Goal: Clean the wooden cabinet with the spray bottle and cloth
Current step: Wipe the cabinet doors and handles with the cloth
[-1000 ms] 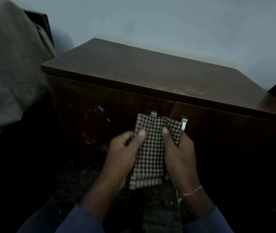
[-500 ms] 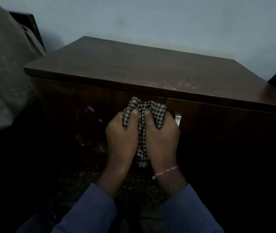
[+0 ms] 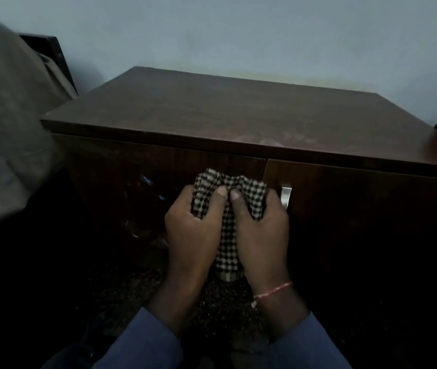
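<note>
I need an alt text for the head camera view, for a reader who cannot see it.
Two hands, left hand and right hand, grip a bunched black-and-white checked cloth in front of the doors of a dark wooden cabinet. A metal door handle shows just right of the cloth; a pale wall is behind.

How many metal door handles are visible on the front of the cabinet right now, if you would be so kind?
1: a metal handle on the right door, just right of the right hand. A second may be hidden behind the checked cloth that both hands grip.
</note>
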Motion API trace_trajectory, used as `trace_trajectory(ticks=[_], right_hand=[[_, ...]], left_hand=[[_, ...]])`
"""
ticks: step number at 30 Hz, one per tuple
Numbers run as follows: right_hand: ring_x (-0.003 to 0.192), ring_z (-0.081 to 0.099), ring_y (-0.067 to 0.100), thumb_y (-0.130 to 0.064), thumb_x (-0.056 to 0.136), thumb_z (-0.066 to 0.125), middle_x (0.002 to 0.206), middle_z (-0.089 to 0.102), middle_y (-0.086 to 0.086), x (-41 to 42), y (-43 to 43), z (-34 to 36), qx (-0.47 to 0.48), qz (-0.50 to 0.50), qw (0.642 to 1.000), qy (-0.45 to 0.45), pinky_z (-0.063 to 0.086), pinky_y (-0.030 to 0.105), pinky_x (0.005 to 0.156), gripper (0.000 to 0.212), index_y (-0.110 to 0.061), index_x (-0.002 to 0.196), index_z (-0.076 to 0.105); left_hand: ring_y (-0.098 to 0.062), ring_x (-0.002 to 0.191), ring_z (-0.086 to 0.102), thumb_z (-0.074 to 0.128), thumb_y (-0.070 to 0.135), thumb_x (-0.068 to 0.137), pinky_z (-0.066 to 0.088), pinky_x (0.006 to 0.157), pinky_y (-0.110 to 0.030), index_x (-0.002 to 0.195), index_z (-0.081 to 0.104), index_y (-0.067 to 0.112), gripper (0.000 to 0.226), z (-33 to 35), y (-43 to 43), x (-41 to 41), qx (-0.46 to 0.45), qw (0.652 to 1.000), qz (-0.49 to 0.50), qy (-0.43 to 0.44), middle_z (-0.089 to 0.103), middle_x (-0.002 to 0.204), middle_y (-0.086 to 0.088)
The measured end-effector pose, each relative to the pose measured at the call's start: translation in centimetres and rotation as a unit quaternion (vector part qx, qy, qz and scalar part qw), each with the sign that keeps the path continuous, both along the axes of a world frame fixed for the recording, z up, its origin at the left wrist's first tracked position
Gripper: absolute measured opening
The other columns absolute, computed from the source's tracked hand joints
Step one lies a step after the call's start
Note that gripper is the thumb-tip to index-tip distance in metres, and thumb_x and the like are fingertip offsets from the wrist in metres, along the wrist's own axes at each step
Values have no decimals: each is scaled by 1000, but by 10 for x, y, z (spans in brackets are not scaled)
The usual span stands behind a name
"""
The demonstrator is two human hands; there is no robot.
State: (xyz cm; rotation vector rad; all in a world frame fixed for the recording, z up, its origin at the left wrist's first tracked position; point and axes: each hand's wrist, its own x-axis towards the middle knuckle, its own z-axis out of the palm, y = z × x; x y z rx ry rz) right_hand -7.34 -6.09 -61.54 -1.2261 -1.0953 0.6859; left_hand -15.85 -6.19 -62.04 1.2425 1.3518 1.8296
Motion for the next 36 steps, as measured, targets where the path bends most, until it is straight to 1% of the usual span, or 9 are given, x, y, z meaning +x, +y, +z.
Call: trace_trajectory(ticks=[5, 8, 11, 17, 23, 25, 28, 32, 36], right_hand=[[70, 69, 8, -24, 84, 73, 76, 72, -2, 1, 13, 8, 9, -41, 999, 27, 58, 32, 65, 14, -13, 84, 65], [73, 71, 14, -24, 84, 73, 78, 73, 2, 1, 15, 5, -6, -32, 998, 52, 60, 39, 69, 15, -10, 84, 67], [80, 72, 20, -23, 85, 73, 84, 74, 4, -1, -3, -12, -34, 1, 996, 86, 59, 49, 75, 13, -11, 87, 68], [73, 72, 23, -20, 82, 74, 75, 73, 7, -3, 22, 14, -25, -38, 992, 118, 60, 47, 69, 14, -7, 81, 68], [77, 72, 27, -13, 83, 72, 79, 74, 11, -8, 5, 2, -60, -6, 980, 190, 60, 47, 72, 9, -4, 84, 70], [76, 72, 31, -12, 81, 72, 77, 73, 14, -7, 15, 8, -57, -25, 980, 189, 60, 50, 69, 10, -4, 80, 69], [70, 70, 28, -15, 79, 73, 74, 72, 14, -9, 20, 18, -39, -23, 980, 194, 59, 53, 67, 12, -5, 76, 66], [79, 72, 29, -16, 83, 72, 81, 74, 9, -6, 12, 7, -33, -2, 987, 157, 59, 51, 74, 9, -8, 84, 69], [79, 71, 28, -15, 86, 70, 80, 73, 8, -6, 4, -3, -13, -18, 993, 118, 59, 49, 72, 8, -9, 83, 66]], left_hand=[[3, 57, 58, 68, 26, 90, 48, 57, -20, 75, 63, 18, 18, 12, 19, 3, -18, 999, 19, 45, 65, 65, 9], [1, 62, 61, 67, 23, 91, 50, 60, -20, 79, 65, 16, 14, 9, 19, 7, -22, 999, 19, 36, 67, 69, 7], [5, 63, 61, 67, 21, 91, 48, 60, -15, 80, 64, 16, 12, -7, -1, 9, -27, 1000, 7, 3, 67, 70, 9], [5, 53, 53, 72, 19, 85, 47, 54, -21, 68, 58, 18, 22, 19, 25, 12, -30, 999, 34, -5, 62, 62, 9], [-14, 70, 70, 72, 17, 84, 60, 67, -38, 81, 69, 9, 8, 3, 13, 12, -77, 993, -28, -81, 74, 77, -3], [-14, 67, 67, 71, 18, 81, 58, 64, -40, 77, 68, 9, 11, 10, 23, 13, -82, 992, -23, -95, 73, 75, -5], [-13, 63, 64, 72, 18, 80, 55, 59, -36, 71, 65, 14, 13, 18, 29, 15, -71, 991, -23, -113, 69, 69, -3], [-16, 65, 64, 72, 14, 84, 56, 60, -37, 77, 65, 6, 13, 10, 20, 17, -75, 987, -30, -137, 68, 72, -8], [-14, 65, 62, 70, 12, 86, 55, 60, -35, 82, 64, -1, 15, 3, 11, 18, -69, 991, -17, -113, 68, 73, -10]])
